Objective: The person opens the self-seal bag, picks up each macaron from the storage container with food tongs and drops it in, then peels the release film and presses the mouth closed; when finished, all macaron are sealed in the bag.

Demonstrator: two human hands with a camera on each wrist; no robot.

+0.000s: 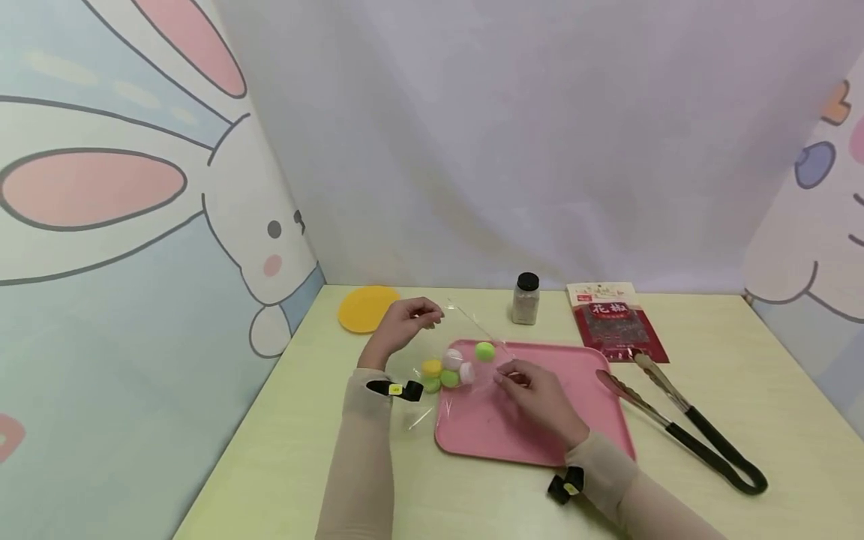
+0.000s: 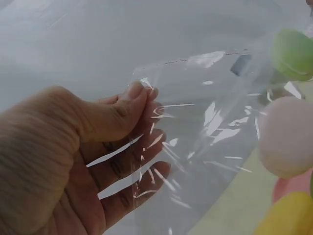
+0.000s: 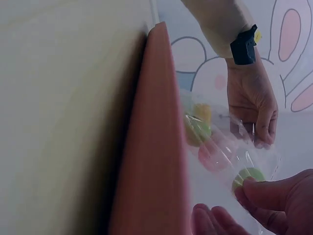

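Note:
A clear plastic bag (image 2: pixel 195 137) hangs between both hands above the table. Inside it show several round macaron-like pieces: green (image 1: pixel 484 352), yellow (image 1: pixel 432 368) and pale pinkish white (image 2: pixel 286 137). My left hand (image 1: pixel 405 322) pinches one edge of the bag between thumb and index finger, with the other fingers spread behind the film in the left wrist view. Over the pink tray (image 1: pixel 553 442), my right hand (image 1: pixel 536 394) pinches the opposite side. In the right wrist view its thumb lies close to a green piece (image 3: pixel 248 175).
Behind the tray stands a clear jar with a black lid (image 1: pixel 526 300). A yellow round plate (image 1: pixel 364 309) lies at the back left. On the right are a red-and-white spice packet (image 1: pixel 616 322) and black-handled tongs (image 1: pixel 709 446). Fabric walls enclose the table.

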